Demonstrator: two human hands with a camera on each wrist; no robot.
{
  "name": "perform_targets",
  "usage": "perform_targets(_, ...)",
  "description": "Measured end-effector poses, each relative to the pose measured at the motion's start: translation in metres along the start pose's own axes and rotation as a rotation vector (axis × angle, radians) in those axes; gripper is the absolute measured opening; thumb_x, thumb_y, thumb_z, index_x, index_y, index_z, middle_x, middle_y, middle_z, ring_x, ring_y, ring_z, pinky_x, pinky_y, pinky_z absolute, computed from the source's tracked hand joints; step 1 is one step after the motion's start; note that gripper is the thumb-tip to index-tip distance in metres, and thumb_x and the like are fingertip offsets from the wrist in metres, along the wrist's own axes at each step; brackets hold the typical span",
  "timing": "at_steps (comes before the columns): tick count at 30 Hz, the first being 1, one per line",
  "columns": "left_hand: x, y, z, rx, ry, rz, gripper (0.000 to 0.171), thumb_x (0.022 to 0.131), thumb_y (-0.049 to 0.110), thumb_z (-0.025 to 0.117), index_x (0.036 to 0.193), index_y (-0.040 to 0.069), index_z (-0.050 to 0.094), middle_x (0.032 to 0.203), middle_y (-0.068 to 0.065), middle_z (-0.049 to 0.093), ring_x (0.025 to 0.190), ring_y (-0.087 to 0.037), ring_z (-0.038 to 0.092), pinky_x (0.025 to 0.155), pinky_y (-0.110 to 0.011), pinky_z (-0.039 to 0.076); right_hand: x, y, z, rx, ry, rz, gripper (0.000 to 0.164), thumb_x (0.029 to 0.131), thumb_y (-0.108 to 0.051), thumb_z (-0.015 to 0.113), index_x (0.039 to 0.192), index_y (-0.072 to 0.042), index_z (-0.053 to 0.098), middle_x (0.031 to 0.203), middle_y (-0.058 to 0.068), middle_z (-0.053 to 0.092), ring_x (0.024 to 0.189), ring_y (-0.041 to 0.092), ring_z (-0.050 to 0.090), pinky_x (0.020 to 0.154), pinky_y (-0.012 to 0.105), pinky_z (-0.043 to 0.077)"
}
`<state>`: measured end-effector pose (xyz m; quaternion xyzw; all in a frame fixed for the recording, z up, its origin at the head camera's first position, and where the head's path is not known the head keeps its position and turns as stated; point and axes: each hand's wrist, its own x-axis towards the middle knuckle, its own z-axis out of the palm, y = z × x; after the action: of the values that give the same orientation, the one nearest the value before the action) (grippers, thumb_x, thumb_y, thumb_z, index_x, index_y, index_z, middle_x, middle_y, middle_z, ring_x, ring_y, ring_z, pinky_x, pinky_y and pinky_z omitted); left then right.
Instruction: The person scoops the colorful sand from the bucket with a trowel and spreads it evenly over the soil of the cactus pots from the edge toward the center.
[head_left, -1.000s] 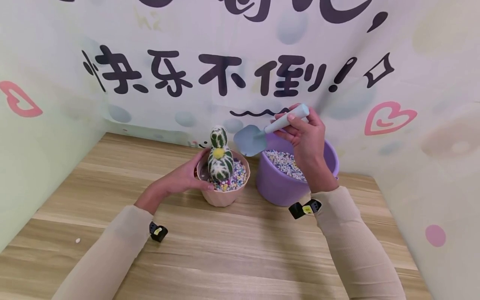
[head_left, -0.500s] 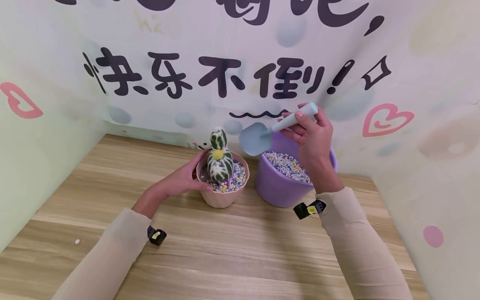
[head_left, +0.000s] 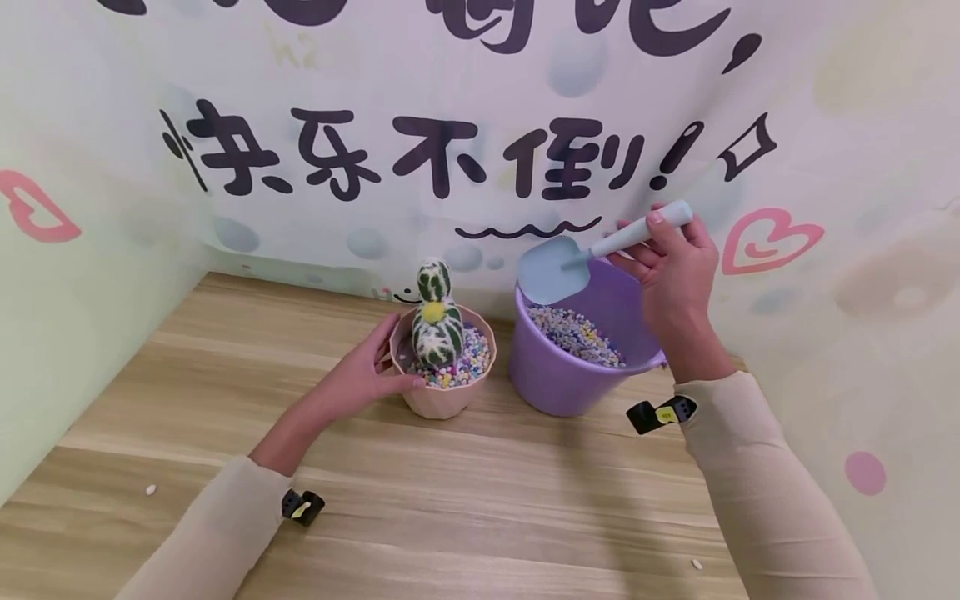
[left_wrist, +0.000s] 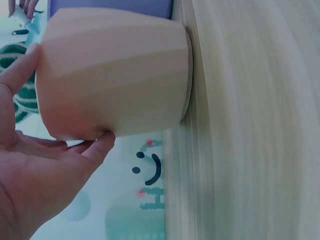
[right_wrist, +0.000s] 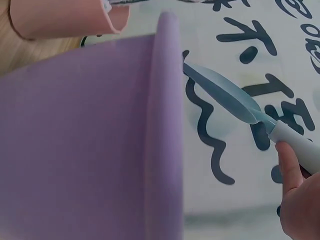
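A pink faceted flowerpot (head_left: 444, 403) stands on the wooden table, holding a cactus (head_left: 437, 340) with a yellow bloom and small coloured pebbles (head_left: 469, 357). My left hand (head_left: 358, 380) grips the pot's left side, thumb (left_wrist: 22, 66) at the rim and fingertips (left_wrist: 104, 144) on the outer wall. With my right hand (head_left: 681, 279) I hold a pale blue trowel (head_left: 553, 268) by its handle. Its blade points left, over the rim of a purple bucket (head_left: 553, 380). More coloured pebbles (head_left: 576, 335) lie inside the bucket, to the right of the pot.
Behind the pot and bucket rises a printed wall cloth (head_left: 337, 242) with black lettering. Side panels close off the wooden table (head_left: 450, 500) left and right. One loose pebble (head_left: 151, 489) lies at the left, and another pebble (head_left: 697, 565) near the right sleeve.
My right hand has carried the trowel rightward, from between the pot and bucket to above the bucket. My left hand stays at the pot.
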<state>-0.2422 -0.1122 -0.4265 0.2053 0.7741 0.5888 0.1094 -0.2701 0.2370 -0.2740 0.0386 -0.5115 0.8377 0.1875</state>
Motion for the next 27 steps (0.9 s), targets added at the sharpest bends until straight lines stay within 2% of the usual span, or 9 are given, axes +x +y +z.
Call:
perform_targets(7, -0.007, 0.001, 0.008, -0.035, 0.037, 0.028, 0.101, 0.087, 0.018, 0.075, 0.157, 0.011, 0.002, 0.161, -0.016, 0.014, 0.146, -0.036, 0.018, 0.114, -0.051, 0.027, 0.006, -0.012, -0.014, -0.029, 0.039, -0.011, 0.03, 0.089, -0.009, 0.07, 0.113, 0.002, 0.056, 0.09, 0.019, 0.072, 0.079, 0.03, 0.073, 0.069, 0.044, 0.058)
perform_targets(13, -0.007, 0.006, 0.016, 0.01, 0.068, 0.01, 0.103, 0.084, 0.024, 0.078, 0.157, 0.013, 0.006, 0.16, -0.014, 0.019, 0.144, -0.035, 0.024, 0.114, -0.051, 0.028, 0.012, -0.015, -0.026, -0.053, 0.023, -0.015, 0.032, 0.087, -0.009, 0.073, 0.112, 0.003, 0.057, 0.088, 0.018, 0.072, 0.077, 0.028, 0.073, 0.067, 0.043, 0.058)
perform_targets(19, -0.005, 0.012, 0.027, 0.088, 0.126, -0.036, 0.122, 0.074, 0.038, 0.084, 0.156, 0.01, -0.001, 0.16, -0.011, 0.019, 0.145, -0.032, 0.024, 0.117, -0.05, 0.022, 0.019, -0.013, -0.036, -0.144, 0.014, -0.029, 0.032, 0.086, -0.011, 0.073, 0.11, 0.002, 0.056, 0.088, 0.016, 0.073, 0.076, 0.027, 0.073, 0.064, 0.039, 0.058)
perform_targets(22, -0.004, 0.013, 0.03, 0.108, 0.151, -0.048, 0.126, 0.07, 0.039, 0.087, 0.156, 0.009, 0.0, 0.16, -0.011, 0.02, 0.144, -0.033, 0.025, 0.117, -0.051, 0.022, 0.022, -0.01, -0.041, -0.199, 0.025, -0.028, 0.028, 0.087, -0.011, 0.072, 0.107, -0.001, 0.057, 0.088, 0.014, 0.073, 0.076, 0.026, 0.073, 0.064, 0.037, 0.059)
perform_targets(27, -0.003, 0.013, 0.032, 0.148, 0.168, -0.067, 0.127, 0.07, 0.038, 0.087, 0.156, 0.009, -0.002, 0.16, -0.012, 0.02, 0.144, -0.035, 0.026, 0.117, -0.052, 0.022, 0.026, -0.003, -0.049, -0.279, 0.03, -0.022, 0.024, 0.089, -0.014, 0.071, 0.106, -0.003, 0.058, 0.089, 0.012, 0.074, 0.075, 0.024, 0.073, 0.064, 0.035, 0.059)
